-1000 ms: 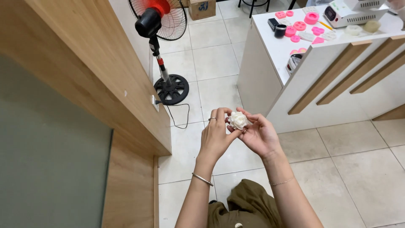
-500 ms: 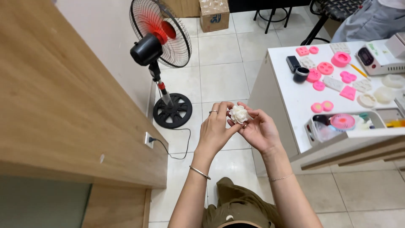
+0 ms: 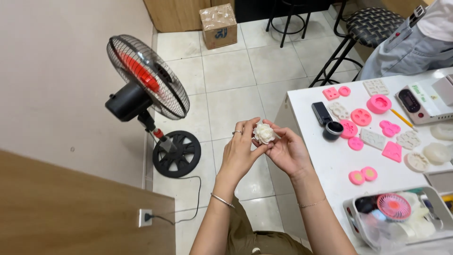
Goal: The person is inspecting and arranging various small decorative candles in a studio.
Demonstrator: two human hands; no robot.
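Two hands hold a white flower.
Left hand and right hand both grip the flower with fingertips, beside the tabletop.

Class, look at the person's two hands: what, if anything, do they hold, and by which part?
Both the left hand and right hand pinch a small white flower-shaped moulded piece at its sides and underside with their fingertips.

The white bench carries pink silicone moulds; left of them lies a black cylindrical lens, below them a clear plastic tub.
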